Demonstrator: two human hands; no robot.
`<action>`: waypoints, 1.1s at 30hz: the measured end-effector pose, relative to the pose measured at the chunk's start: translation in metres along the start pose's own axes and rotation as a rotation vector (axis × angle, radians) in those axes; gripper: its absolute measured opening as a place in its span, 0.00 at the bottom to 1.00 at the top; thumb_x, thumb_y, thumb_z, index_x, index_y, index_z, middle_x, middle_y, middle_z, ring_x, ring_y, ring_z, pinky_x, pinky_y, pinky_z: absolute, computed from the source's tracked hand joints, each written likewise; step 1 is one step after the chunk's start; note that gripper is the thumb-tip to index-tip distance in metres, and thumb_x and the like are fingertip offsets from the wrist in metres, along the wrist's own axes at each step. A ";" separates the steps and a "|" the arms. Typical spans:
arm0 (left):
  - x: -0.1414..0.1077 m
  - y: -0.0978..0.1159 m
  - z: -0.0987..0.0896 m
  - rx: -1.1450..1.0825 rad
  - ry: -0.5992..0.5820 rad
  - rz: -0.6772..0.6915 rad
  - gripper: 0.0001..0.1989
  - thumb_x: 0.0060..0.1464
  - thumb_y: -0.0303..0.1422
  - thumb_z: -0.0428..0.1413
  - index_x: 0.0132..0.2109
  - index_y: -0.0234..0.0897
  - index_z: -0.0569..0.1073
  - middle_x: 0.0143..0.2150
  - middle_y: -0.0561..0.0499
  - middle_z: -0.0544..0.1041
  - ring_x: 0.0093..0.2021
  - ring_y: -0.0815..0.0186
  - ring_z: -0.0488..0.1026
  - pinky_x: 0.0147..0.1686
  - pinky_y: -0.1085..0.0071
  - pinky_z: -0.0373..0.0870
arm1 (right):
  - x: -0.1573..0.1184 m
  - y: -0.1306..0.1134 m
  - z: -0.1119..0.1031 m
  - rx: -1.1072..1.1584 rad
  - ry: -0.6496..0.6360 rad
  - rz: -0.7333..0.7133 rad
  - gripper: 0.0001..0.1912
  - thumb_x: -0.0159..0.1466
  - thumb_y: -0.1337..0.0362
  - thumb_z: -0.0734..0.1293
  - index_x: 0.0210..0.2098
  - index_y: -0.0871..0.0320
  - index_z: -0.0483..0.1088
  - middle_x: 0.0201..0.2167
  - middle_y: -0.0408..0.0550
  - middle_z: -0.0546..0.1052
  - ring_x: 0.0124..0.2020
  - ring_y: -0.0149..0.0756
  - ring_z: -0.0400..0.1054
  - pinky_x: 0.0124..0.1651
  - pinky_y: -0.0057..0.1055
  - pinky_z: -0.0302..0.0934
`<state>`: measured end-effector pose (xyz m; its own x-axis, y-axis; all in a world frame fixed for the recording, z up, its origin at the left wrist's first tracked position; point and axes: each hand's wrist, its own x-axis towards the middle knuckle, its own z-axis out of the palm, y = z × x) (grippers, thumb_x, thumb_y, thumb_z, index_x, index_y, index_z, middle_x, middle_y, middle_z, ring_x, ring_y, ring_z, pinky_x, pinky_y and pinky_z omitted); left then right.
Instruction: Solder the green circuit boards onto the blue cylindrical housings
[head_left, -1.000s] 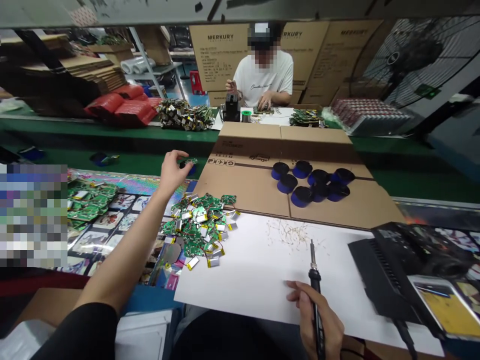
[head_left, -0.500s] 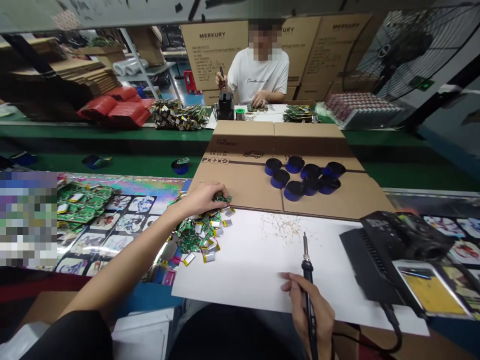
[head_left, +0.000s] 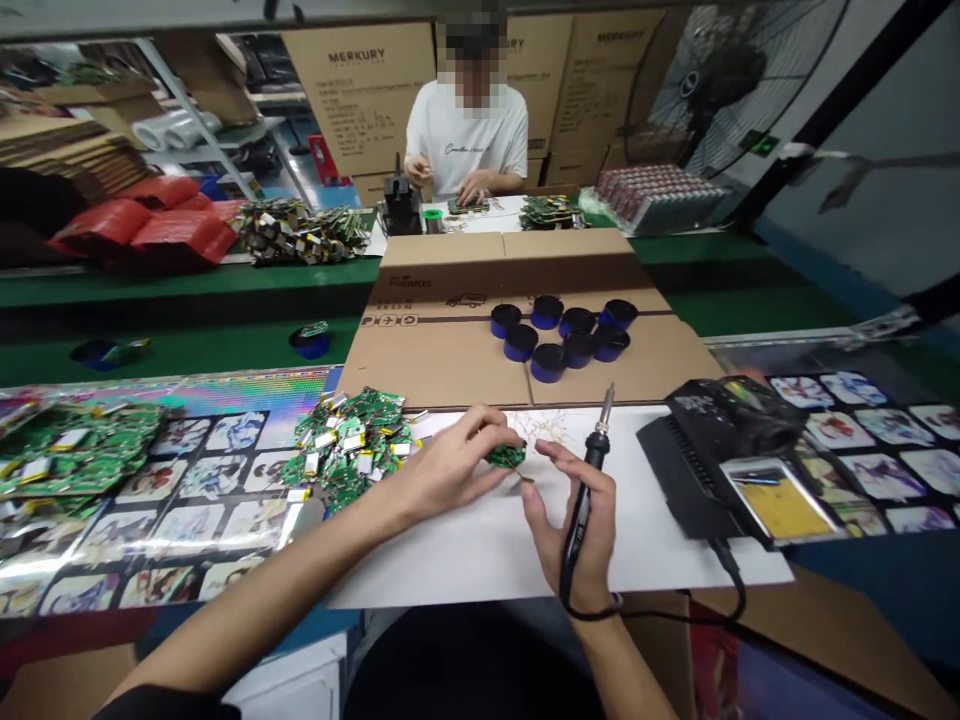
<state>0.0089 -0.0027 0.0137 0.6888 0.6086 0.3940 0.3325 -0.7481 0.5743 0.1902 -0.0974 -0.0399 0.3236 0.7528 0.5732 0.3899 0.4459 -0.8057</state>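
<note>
- Since the earlier frames, my left hand [head_left: 442, 470] has come off the pile and across to the middle of the white paper sheet [head_left: 431, 565], and my right hand [head_left: 581, 525] has moved in beside it.
- Left: thumb and fingers pinch a small green circuit board [head_left: 506, 456], held just above the sheet near lower centre.
- Right: fingers wrap the black soldering iron [head_left: 581, 510], tip up and clear of the board; fingertips just beside the board.
- Nearby: pile of circuit boards with silver pouch batteries [head_left: 349, 450] left of my hands, wire clippings [head_left: 551, 430] just past them on the sheet.
- Further up: blue-and-black round holders [head_left: 547, 335] on a cardboard box [head_left: 442, 365]; soldering station [head_left: 724, 415] to the right.
- Judgement: a firm pinch and steady wrists look best for a board this small.
</note>
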 end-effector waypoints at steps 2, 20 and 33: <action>0.001 0.011 0.012 -0.062 0.029 0.002 0.13 0.68 0.30 0.59 0.57 0.44 0.71 0.54 0.43 0.72 0.53 0.58 0.77 0.50 0.63 0.80 | 0.003 0.000 0.007 0.072 0.093 0.073 0.17 0.68 0.69 0.74 0.52 0.52 0.67 0.50 0.51 0.80 0.54 0.41 0.81 0.58 0.46 0.80; 0.048 0.022 0.029 -0.991 0.028 -0.515 0.21 0.57 0.42 0.71 0.49 0.39 0.72 0.38 0.55 0.72 0.34 0.72 0.75 0.39 0.72 0.75 | 0.011 0.013 -0.022 -0.090 0.065 -0.130 0.31 0.61 0.71 0.79 0.59 0.51 0.65 0.60 0.57 0.78 0.64 0.48 0.77 0.65 0.55 0.76; 0.124 -0.081 -0.008 0.120 0.023 -0.326 0.09 0.61 0.29 0.63 0.48 0.37 0.77 0.56 0.40 0.69 0.53 0.51 0.75 0.60 0.48 0.72 | 0.001 0.007 -0.035 -0.032 0.008 -0.044 0.26 0.64 0.73 0.73 0.58 0.53 0.65 0.61 0.60 0.78 0.65 0.49 0.76 0.67 0.55 0.73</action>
<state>0.0624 0.1356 0.0223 0.5191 0.8257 0.2207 0.6073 -0.5381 0.5846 0.2233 -0.1102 -0.0392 0.3124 0.7290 0.6090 0.4313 0.4623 -0.7747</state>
